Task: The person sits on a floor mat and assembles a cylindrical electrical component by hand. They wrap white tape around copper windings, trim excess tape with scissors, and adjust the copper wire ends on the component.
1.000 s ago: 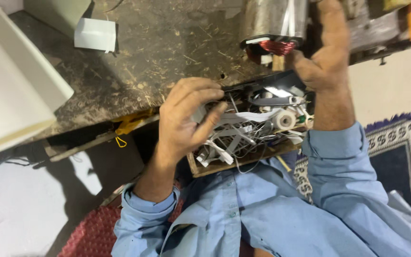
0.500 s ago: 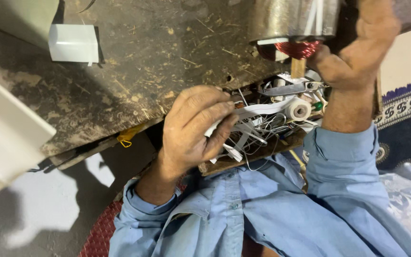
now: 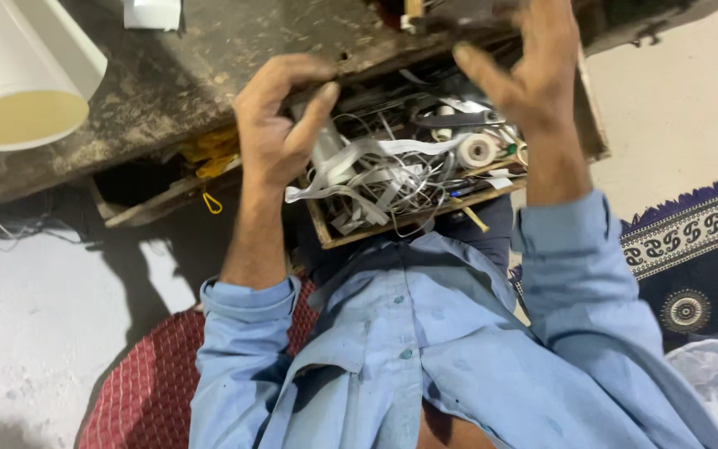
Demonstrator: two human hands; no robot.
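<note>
At the far left a white roll (image 3: 22, 79) lies on the worn tabletop (image 3: 201, 75), showing far more of its open end than a second ago, since the view has dropped and swung. Below it, yellow cord (image 3: 209, 150) hangs from the tabletop's underside.

The left hand (image 3: 280, 125) has lifted out of the tangle it was pressed into half a second ago; its fingers (image 3: 313, 116) now curl narrowly, thumb against forefinger, pinching what looks like a pale flat strip (image 3: 326, 158) at the drawer's left end. Whether the strip is truly gripped or only touched cannot be told. That suggests the rummaging has turned into picking one piece out.

The open wooden drawer (image 3: 351, 233), pulled out under the tabletop edge and above the person's blue shirt (image 3: 425, 349), holds white strips, wires and a small tape roll (image 3: 477, 151), all jumbled.

To the right, the right hand (image 3: 533, 75) has come down from the metal housing it gripped earlier; its fingers are spread wide and hold nothing, hovering over the drawer's back. A patterned rug (image 3: 691, 249) lies at far right.
</note>
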